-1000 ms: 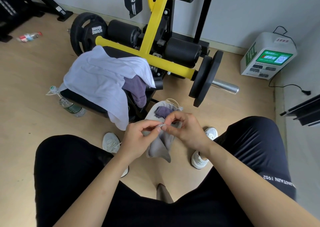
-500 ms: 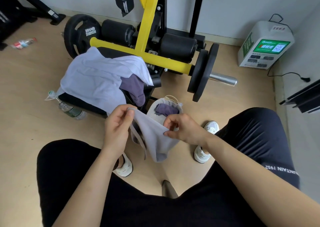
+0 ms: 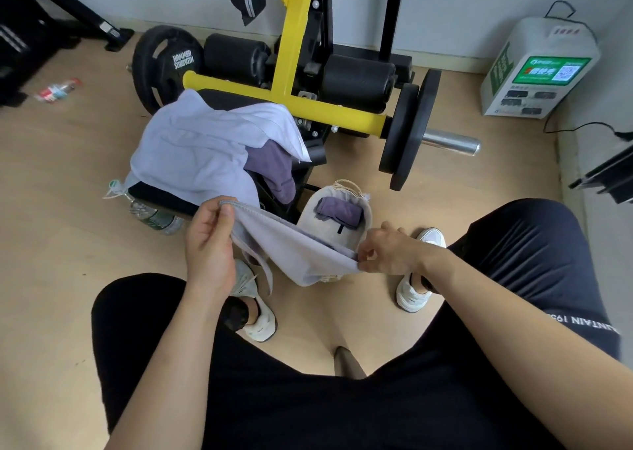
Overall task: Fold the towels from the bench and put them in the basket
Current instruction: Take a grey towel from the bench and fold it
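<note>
Floor of pale wood [image 3: 68, 261] is shown to the left of a seated person's knees and between two white shoes [image 3: 257, 316]; ahead, the way is closed in by a black bench [image 3: 161, 194] and a yellow weight machine [image 3: 291, 72]. A pale grey towel [image 3: 294, 250] is held in the air above the shoes, stretched between both hands, its long axis running from upper left down to lower right, with the top hem pulled fairly taut and the rest sagging below. One end of the hem is pinched by the left hand [image 3: 209, 244] between thumb and fingers; the other end is pinched by the right hand [image 3: 390, 250] with thumb and forefinger, the remaining fingers loosely spread. Just beyond the towel, a small cloth basket [image 3: 369, 209] stands on the floor near the bench's foot, its near side hidden by the towel; a folded purple towel [image 3: 339, 209] lies inside. On the bench, a large white towel [image 3: 202, 148] is heaped over a loose purple towel [image 3: 274, 168]. A water bottle [image 3: 154, 214] lies beside the bench.
</note>
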Action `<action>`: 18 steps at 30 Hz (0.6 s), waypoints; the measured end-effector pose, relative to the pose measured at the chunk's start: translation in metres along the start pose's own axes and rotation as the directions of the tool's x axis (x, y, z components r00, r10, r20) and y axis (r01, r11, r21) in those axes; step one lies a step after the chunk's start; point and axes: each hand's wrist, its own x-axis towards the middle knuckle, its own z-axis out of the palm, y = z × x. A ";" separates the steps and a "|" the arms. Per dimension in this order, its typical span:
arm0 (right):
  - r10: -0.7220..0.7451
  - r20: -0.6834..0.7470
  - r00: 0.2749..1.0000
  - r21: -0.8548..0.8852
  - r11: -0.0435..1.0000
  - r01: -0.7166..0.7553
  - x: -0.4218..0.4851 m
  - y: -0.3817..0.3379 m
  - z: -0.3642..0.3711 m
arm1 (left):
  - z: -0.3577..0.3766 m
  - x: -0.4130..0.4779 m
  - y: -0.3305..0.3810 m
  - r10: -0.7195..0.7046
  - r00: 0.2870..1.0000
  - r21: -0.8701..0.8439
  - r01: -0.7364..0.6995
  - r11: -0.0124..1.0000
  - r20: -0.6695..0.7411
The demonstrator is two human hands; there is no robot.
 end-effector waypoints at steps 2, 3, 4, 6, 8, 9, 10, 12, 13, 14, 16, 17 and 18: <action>-0.021 0.036 0.999 0.010 1.000 0.021 -0.001 0.003 -0.001 | -0.003 0.002 -0.003 -0.015 1.000 0.007 0.016 1.000 -0.019; -0.026 0.024 0.999 0.043 0.999 0.025 0.000 0.006 -0.002 | -0.005 0.003 -0.004 -0.022 0.999 0.009 0.022 1.000 -0.029; -0.019 -0.009 1.000 0.080 0.997 0.019 0.000 0.009 -0.003 | -0.007 0.005 -0.006 -0.023 0.999 0.016 0.024 1.000 -0.044; 0.009 -0.126 0.992 0.134 0.991 0.009 0.000 0.013 -0.009 | -0.008 0.009 -0.009 -0.020 0.994 0.063 0.026 0.998 -0.104; 0.057 -0.251 0.966 0.244 0.970 0.006 0.000 0.014 -0.016 | -0.010 0.012 -0.013 -0.011 0.986 0.117 0.031 0.993 -0.168; 0.089 -0.311 0.946 0.323 0.946 0.017 0.000 0.014 -0.019 | -0.012 0.014 -0.017 -0.012 0.981 0.143 0.040 0.989 -0.192; 0.125 -0.379 0.917 0.396 0.917 0.039 -0.001 0.015 -0.023 | -0.014 0.015 -0.019 -0.019 0.978 0.169 0.055 0.984 -0.208; 0.195 -0.529 0.826 0.496 0.861 0.114 -0.001 0.018 -0.029 | -0.016 0.016 -0.024 -0.050 0.971 0.203 0.099 0.974 -0.234; 0.224 -0.590 0.775 0.525 0.836 0.158 -0.001 0.020 -0.031 | -0.016 0.015 -0.026 -0.063 0.967 0.217 0.118 0.969 -0.246; 0.240 -0.631 0.738 0.542 0.817 0.198 -0.001 0.021 -0.034 | -0.015 0.015 -0.028 -0.070 0.965 0.238 0.132 0.962 -0.253; 0.239 -0.658 0.714 0.535 0.816 0.220 -0.001 0.023 -0.036 | -0.016 0.014 -0.033 -0.082 0.965 0.292 0.155 0.944 -0.248; 0.230 -0.657 0.718 0.517 0.830 0.207 -0.002 0.025 -0.037 | -0.016 0.014 -0.035 -0.093 0.966 0.310 0.167 0.936 -0.241; 0.217 -0.664 0.716 0.488 0.851 0.195 -0.004 0.025 -0.038 | -0.016 0.013 -0.035 -0.106 0.967 0.319 0.179 0.931 -0.233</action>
